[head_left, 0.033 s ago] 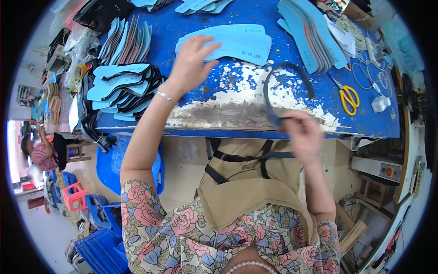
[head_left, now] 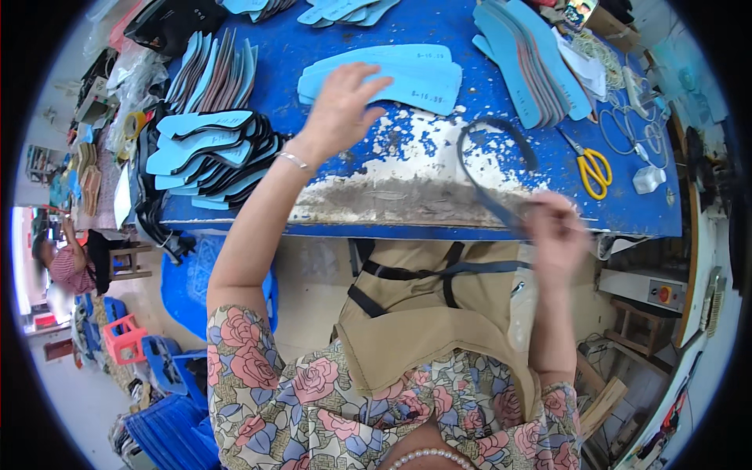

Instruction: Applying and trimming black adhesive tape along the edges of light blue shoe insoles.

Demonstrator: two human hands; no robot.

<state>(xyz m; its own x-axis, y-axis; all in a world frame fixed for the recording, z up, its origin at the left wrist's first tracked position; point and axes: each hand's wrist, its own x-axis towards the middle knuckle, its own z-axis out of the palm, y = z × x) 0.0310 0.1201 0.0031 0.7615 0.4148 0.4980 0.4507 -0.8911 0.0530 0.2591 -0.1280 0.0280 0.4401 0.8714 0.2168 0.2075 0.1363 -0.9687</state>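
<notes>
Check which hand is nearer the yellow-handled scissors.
Right. The right hand, blurred, holds the dark strip below and left of the yellow-handled scissors; the left hand is farther off, well to their left, over the light-blue pieces.

Flat, gently curved light-blue pieces point(head_left: 423, 82) overlap on the counter point(head_left: 368, 196), dark marks near their right ends. Closer to the front edge, a narrow dark strip point(head_left: 495, 207) curls into an open loop, its lower end in the blurred right hand point(head_left: 558, 235).

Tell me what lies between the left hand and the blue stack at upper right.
In the head view: flat blue pieces, partly hidden by the left hand, then blue tabletop before the stack.
</notes>
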